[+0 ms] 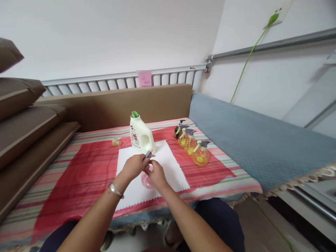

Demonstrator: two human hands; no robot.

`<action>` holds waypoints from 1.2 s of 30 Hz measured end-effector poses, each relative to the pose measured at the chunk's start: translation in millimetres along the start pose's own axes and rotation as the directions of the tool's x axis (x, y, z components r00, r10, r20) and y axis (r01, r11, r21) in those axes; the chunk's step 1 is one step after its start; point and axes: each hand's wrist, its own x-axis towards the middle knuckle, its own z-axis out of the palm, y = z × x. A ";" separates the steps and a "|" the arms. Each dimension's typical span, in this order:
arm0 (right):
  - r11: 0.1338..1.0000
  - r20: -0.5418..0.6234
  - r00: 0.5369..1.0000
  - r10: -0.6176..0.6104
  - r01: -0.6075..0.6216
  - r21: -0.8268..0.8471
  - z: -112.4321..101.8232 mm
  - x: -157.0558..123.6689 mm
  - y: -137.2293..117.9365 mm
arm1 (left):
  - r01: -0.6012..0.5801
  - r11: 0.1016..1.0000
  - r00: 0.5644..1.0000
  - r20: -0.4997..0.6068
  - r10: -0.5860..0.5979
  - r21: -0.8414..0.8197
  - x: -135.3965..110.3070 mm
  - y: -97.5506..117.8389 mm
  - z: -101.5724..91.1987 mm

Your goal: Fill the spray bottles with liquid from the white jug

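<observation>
On a white cloth (170,164) with a zigzag edge stands a round, clear pink spray bottle (146,181), partly covered by my hands. My left hand (134,166) grips its grey spray head (148,158) from above. Just below and to the right, my right hand (156,173) has its fingers closed round the bottle's neck area; the exact contact is hidden. Beyond my hands is a large cream jug (138,131) with a handle and a green piece in its mouth.
Several spray bottles (201,156) with yellow bases line the red sheet (86,168) at right, with a dark pump bottle (177,132) behind. A small beige cap (116,142) lies at left. Brown cushions (28,129) are stacked far left; a blue padded surface (252,133) borders the right.
</observation>
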 end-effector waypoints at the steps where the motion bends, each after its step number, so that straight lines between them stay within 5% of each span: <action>1: 1.000 -0.018 1.000 0.005 -0.006 -0.012 -0.2 -0.4 -0.7 | -0.005 1.000 1.000 0.002 0.005 -0.004 -0.2 0.4 0.0; 36: 0.993 -0.008 0.999 -0.033 0.032 -0.118 0.8 -2.5 -5.3 | -0.008 0.999 1.000 -0.023 0.008 -0.031 -3.6 0.1 3.0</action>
